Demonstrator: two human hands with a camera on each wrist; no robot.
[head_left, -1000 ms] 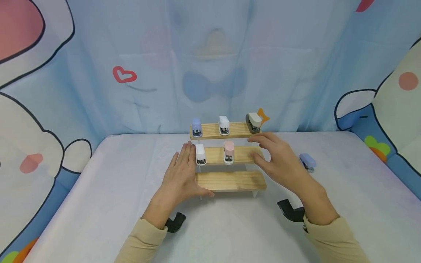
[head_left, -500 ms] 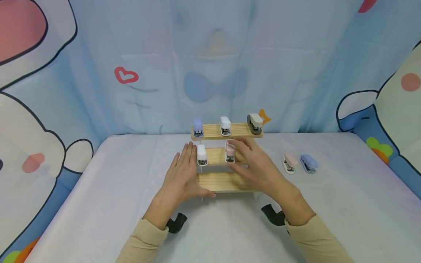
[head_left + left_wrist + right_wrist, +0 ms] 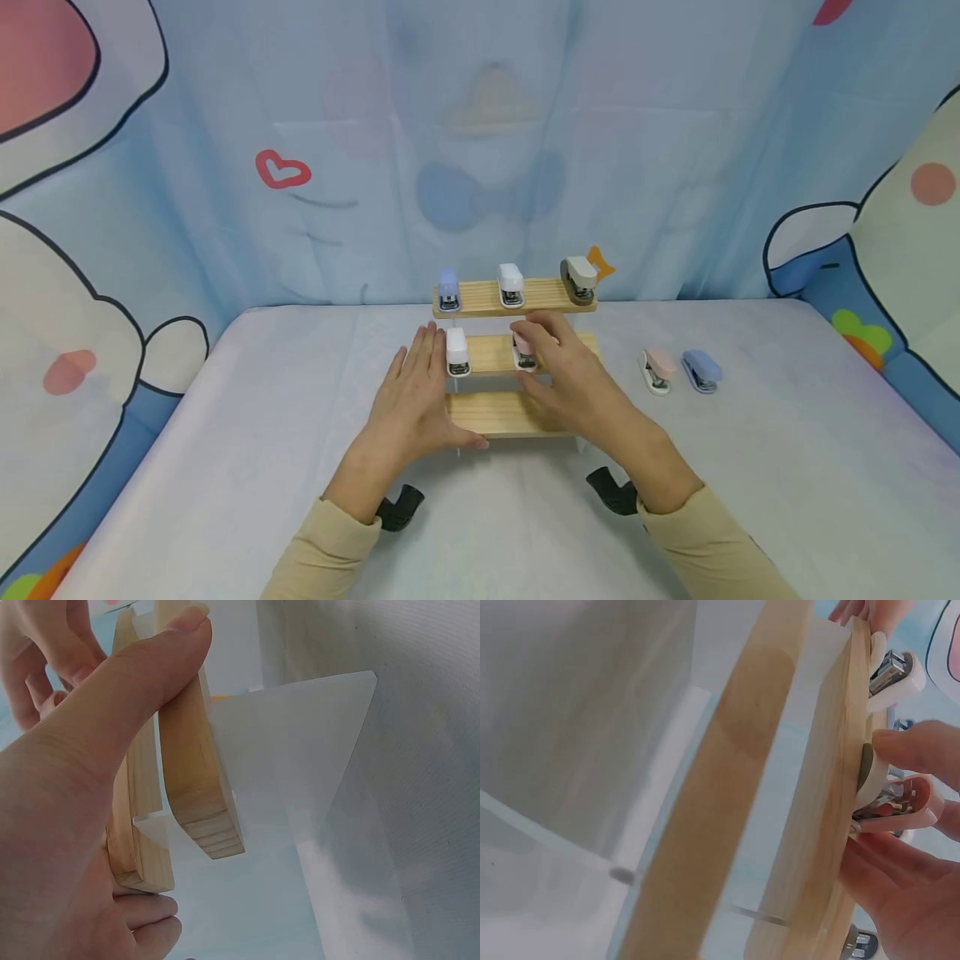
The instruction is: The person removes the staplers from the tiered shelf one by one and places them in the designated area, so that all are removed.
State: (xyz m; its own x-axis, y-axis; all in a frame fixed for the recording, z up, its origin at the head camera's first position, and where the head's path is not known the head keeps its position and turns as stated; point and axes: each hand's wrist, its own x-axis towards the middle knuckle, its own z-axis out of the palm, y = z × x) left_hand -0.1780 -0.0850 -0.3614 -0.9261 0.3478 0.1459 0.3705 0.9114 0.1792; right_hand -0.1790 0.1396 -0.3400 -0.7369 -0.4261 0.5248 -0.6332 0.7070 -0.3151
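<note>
A small pink mini stapler (image 3: 524,360) stands on the middle shelf (image 3: 491,354) of a three-tier wooden rack. My right hand (image 3: 576,379) pinches it between thumb and fingers, covering its top in the head view. In the right wrist view, the thumb touches the base of the pink stapler (image 3: 919,802), which stays on the board. My left hand (image 3: 411,407) lies along the rack's left end with straight fingers, beside a white stapler (image 3: 457,352). Its thumb presses on the front edge of the bottom shelf (image 3: 502,414), as the left wrist view shows.
Along the top shelf (image 3: 476,296) stand a lilac stapler (image 3: 448,292), a white stapler (image 3: 511,286) and a grey stapler (image 3: 580,279). On the table to the right lie another pink stapler (image 3: 657,372) and a blue stapler (image 3: 702,372). A patterned curtain (image 3: 360,167) hangs behind.
My right hand has moved left from the shelf's right end to the pink stapler and taken hold of it; the stapler has turned slightly. The pink stapler on the table is uncovered. My left hand stays put.
</note>
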